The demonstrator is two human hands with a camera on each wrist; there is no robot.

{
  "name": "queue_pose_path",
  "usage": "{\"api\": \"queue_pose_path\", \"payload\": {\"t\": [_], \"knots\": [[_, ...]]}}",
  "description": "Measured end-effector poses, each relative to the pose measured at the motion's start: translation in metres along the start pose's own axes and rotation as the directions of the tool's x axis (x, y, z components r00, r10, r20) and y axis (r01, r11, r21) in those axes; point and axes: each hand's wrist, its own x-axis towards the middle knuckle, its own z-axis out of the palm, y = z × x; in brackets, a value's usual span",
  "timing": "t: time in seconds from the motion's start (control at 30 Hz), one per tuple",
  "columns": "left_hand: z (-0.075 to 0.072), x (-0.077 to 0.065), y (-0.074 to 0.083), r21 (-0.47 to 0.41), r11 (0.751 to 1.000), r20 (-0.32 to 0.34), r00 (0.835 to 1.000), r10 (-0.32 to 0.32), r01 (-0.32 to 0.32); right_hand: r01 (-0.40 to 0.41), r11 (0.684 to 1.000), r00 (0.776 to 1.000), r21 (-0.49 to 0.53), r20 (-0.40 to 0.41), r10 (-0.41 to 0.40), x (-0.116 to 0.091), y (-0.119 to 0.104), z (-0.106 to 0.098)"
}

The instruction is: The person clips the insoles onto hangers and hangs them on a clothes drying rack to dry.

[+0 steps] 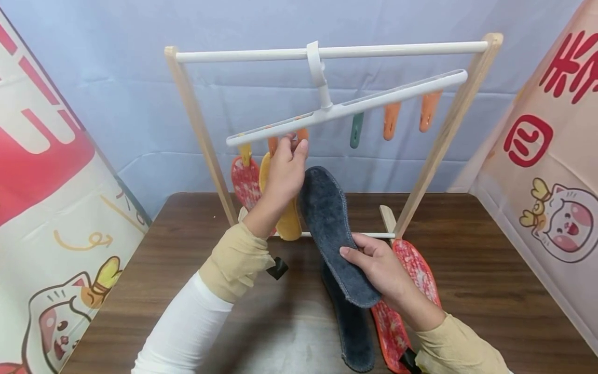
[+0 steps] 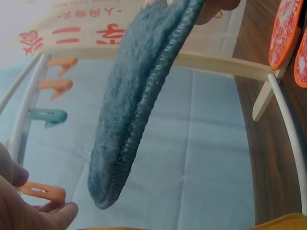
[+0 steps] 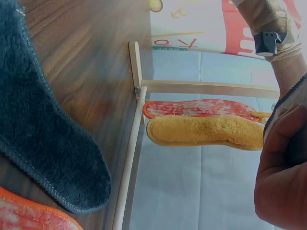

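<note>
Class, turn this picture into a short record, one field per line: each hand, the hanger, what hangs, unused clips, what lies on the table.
Left hand: pinching orange clip
Right hand: holding grey insole, not clipped
Hanger: hooked on white bar, tilted, left end lower in head view
Hanging: red insole from yellow clip; yellow insole beside it
Unused clips: green clip, two orange clips
Table: second grey insole; at least one more red insole to its right
</note>
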Motion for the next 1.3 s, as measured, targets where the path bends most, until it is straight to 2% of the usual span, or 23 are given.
{"api": "queue_pose_path", "payload": {"t": [0.13, 0.27, 0.53, 0.67, 0.83, 0.97, 1.07, 1.3], "knots": [[-0.0006, 0.0009, 0.0007, 0.043, 0.999, -0.011, 0.999, 0.033, -0.033, 0.008, 1.0, 1.0, -0.011, 0.002, -0.008, 0.0002, 0.0004, -0.0004], [-0.0012, 0.0018, 0.0002, 0.032, 0.998, -0.019, 0.998, 0.057, -0.056, 0.022, 1.0, 1.0, -0.015, 0.018, -0.022, 0.0008, 0.0012, -0.0006], [-0.002, 0.0047, -0.0021, -0.014, 0.999, -0.049, 0.998, 0.035, -0.035, 0.031, 0.999, 0.999, -0.031, 0.022, -0.031, 0.0002, 0.0017, -0.0009], [-0.0034, 0.004, -0.0022, -0.05, 0.999, -0.031, 0.999, 0.012, -0.013, 0.028, 0.999, 0.999, -0.031, 0.03, -0.028, -0.0003, 0.0014, -0.0012], [-0.0045, 0.0054, -0.0024, -0.138, 0.99, -0.006, 1.0, -0.016, 0.015, 0.02, 0.999, 0.999, -0.039, 0.033, -0.018, -0.0004, 0.0009, -0.0021], [-0.0044, 0.0086, -0.0039, -0.234, 0.972, 0.01, 1.0, 0.025, -0.022, 0.02, 0.999, 0.999, -0.043, 0.037, -0.019, 0.0001, 0.001, -0.0027], [-0.0044, 0.0092, -0.004, -0.252, 0.967, 0.016, 0.999, 0.032, -0.027, 0.023, 0.999, 0.999, -0.048, 0.04, -0.021, 0.0004, 0.0016, -0.0034], [-0.0032, 0.0099, -0.0001, -0.278, 0.96, 0.034, 0.999, -0.026, 0.034, 0.03, 0.997, 0.999, -0.075, 0.035, -0.028, 0.0009, 0.0028, -0.0056]]}}
